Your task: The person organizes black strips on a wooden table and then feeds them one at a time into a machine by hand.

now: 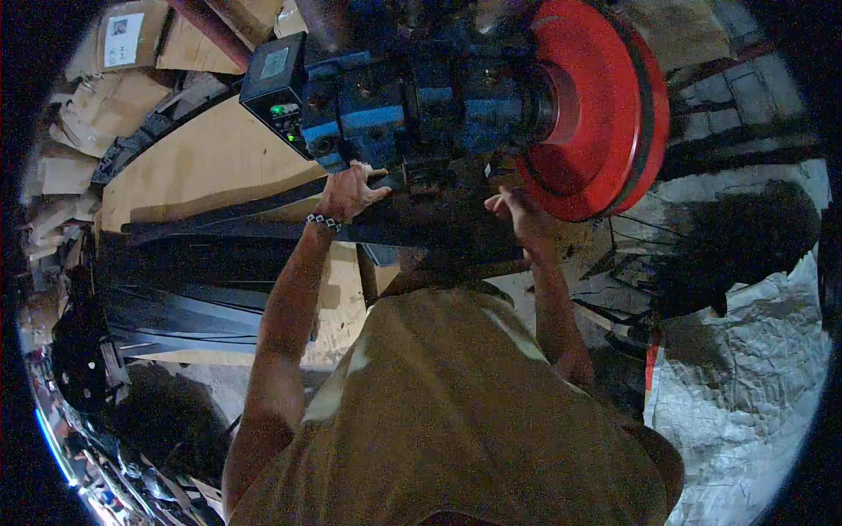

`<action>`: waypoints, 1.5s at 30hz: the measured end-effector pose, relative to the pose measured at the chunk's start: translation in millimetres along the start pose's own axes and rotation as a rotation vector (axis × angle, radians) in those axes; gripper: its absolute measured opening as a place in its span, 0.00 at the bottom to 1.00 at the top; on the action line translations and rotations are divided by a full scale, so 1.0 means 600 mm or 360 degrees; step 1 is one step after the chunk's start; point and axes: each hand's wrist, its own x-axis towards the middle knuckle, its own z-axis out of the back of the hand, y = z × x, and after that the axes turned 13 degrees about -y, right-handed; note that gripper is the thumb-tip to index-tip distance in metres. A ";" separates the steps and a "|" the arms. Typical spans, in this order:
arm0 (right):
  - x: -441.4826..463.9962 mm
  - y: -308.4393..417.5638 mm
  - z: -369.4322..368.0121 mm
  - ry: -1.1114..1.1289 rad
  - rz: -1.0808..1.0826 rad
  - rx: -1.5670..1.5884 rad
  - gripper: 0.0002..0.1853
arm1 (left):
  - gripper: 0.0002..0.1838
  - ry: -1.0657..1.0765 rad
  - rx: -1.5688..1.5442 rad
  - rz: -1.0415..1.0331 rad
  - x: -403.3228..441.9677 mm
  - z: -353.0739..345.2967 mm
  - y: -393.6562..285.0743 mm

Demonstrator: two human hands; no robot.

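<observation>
In front of me stands a blue and black machine (430, 110) with a large red wheel (586, 114) on its right side. My left hand (348, 193), with a patterned bracelet at the wrist, lies at the machine's lower left edge. Its thumb and fingers are apart, over the end of long dark strips (210, 230) that reach in from the left. Below the wheel, my right hand (524, 219) is closed, fingers bent toward the machine's dark lower middle. Whatever it may hold is too dark to make out.
A black box (274, 83) with green lights is fixed at the machine's left. Dark strips lie across a wooden board (175, 180). Cardboard boxes (123, 39) are stacked at upper left. A crumpled pale sheet (745, 386) covers the right side.
</observation>
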 end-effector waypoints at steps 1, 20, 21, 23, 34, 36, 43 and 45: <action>0.002 0.010 0.003 -0.0015 -0.0066 -0.0019 0.24 | 0.28 0.0012 -0.0029 -0.0001 0.005 -0.004 0.004; -0.017 0.011 -0.046 0.0262 -0.0145 -0.0537 0.27 | 0.26 -0.0349 -0.0154 -0.0305 0.000 -0.035 0.038; -0.024 0.007 -0.050 0.0294 0.0080 -0.0638 0.24 | 0.26 -0.0352 -0.0202 -0.0236 -0.004 -0.032 0.043; -0.038 -0.004 -0.058 0.0352 0.0533 -0.0832 0.20 | 0.26 -0.0357 -0.0299 -0.0103 -0.021 -0.003 0.041; -0.069 -0.006 -0.094 0.0599 0.1016 -0.1120 0.26 | 0.22 -0.0692 -0.1372 -0.0026 -0.147 0.105 0.122; -0.068 -0.009 -0.094 0.0616 0.0982 -0.1115 0.26 | 0.23 -0.0677 -0.1483 0.0183 -0.158 0.120 0.129; -0.064 -0.009 -0.097 0.0660 0.0943 -0.1231 0.27 | 0.18 -0.1074 -0.2158 0.0482 -0.175 0.134 0.155; -0.063 0.018 -0.098 0.0686 0.0860 -0.1222 0.26 | 0.22 -0.1498 -0.2413 0.0531 -0.156 0.122 0.169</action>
